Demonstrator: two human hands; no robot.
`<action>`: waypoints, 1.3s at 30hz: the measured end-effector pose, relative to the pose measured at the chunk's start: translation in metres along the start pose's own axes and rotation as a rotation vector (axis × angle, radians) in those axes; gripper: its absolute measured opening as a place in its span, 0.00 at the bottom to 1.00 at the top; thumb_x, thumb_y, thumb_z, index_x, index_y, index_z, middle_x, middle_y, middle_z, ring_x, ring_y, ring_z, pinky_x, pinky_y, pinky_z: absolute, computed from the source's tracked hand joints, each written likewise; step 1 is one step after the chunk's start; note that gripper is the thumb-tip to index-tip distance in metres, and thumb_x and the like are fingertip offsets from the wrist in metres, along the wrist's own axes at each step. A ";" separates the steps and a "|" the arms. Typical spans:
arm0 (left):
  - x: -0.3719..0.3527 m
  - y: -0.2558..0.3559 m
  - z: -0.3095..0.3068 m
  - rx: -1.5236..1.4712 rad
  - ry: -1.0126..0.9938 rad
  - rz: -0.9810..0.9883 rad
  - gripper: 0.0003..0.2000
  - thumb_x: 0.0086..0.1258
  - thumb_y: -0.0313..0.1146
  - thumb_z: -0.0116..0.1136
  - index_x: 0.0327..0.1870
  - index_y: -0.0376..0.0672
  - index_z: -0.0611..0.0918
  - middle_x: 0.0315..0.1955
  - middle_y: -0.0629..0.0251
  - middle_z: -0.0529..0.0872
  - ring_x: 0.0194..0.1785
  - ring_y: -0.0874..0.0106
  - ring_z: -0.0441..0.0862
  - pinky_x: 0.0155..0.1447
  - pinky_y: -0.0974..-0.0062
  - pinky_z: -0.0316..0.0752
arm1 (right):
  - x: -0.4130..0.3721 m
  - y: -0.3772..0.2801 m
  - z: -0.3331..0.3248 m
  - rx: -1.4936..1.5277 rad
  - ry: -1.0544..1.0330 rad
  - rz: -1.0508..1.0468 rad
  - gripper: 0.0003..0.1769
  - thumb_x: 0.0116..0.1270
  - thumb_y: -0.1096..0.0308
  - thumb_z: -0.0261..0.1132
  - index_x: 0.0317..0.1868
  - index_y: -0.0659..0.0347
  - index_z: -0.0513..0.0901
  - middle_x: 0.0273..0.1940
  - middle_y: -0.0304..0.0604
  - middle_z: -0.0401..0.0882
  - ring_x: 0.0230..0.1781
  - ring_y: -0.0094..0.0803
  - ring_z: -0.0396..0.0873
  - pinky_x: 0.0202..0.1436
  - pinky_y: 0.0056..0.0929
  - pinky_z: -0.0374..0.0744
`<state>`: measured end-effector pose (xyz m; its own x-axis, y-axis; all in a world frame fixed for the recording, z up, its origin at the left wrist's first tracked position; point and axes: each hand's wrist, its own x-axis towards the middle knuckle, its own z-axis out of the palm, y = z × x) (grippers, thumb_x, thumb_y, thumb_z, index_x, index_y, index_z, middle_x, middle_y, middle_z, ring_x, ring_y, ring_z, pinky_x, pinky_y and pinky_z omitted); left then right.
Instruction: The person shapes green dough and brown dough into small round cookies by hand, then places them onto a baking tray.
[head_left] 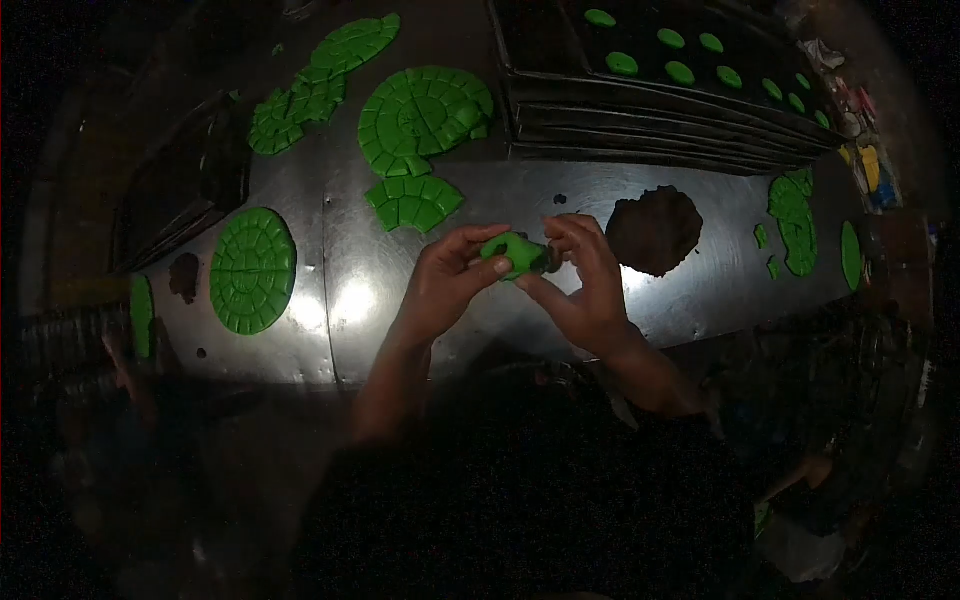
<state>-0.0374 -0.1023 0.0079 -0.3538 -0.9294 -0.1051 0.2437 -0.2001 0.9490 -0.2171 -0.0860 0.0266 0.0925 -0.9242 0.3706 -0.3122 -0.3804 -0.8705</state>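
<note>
- The left hand (445, 280) and right hand (585, 285) close their fingertips on 1 green lump (513, 252), held above the steel desk (400, 330).
- A dark brown mound (655, 230) lies just beyond the right hand.
- A scored green disc (253, 270) lies to the left.
- A cut green disc (420, 115) lies farther back.
- Stacked trays (640, 125) carry small green pieces (680, 72).

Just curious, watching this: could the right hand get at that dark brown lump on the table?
Probably yes: the brown lump lies just beyond the right hand with nothing between them, though that hand pinches a green dough piece together with the left hand.
</note>
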 end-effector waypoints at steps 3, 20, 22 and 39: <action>-0.014 -0.003 0.021 -0.030 0.205 0.222 0.19 0.67 0.27 0.57 0.59 0.34 0.72 0.51 0.56 0.80 0.51 0.72 0.78 0.56 0.75 0.73 | -0.010 0.008 0.009 0.450 -0.024 0.231 0.19 0.56 0.80 0.67 0.49 0.66 0.74 0.42 0.45 0.73 0.41 0.27 0.74 0.39 0.27 0.76; -0.069 0.009 0.057 -0.073 0.389 0.278 0.16 0.71 0.31 0.51 0.56 0.35 0.68 0.53 0.57 0.72 0.57 0.69 0.71 0.63 0.68 0.68 | -0.034 -0.046 0.001 0.339 -0.114 0.083 0.10 0.64 0.73 0.62 0.43 0.70 0.77 0.34 0.46 0.73 0.25 0.31 0.77 0.29 0.26 0.77; -0.073 0.008 0.047 -0.257 0.339 0.107 0.15 0.71 0.31 0.51 0.55 0.35 0.69 0.49 0.58 0.75 0.53 0.70 0.74 0.59 0.69 0.72 | -0.036 -0.067 0.005 -0.109 -0.026 -0.221 0.11 0.59 0.79 0.64 0.42 0.70 0.78 0.37 0.46 0.73 0.32 0.30 0.76 0.32 0.23 0.76; -0.065 0.008 0.057 0.045 0.521 0.307 0.19 0.77 0.45 0.39 0.32 0.38 0.74 0.29 0.66 0.76 0.32 0.79 0.71 0.38 0.80 0.68 | -0.052 -0.069 0.017 -0.123 0.042 -0.356 0.11 0.58 0.73 0.68 0.38 0.68 0.78 0.35 0.47 0.76 0.31 0.33 0.79 0.30 0.29 0.79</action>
<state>-0.0641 -0.0261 0.0392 0.2184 -0.9743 0.0548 0.2223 0.1043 0.9694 -0.1845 -0.0125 0.0618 0.1772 -0.7316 0.6583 -0.3788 -0.6680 -0.6405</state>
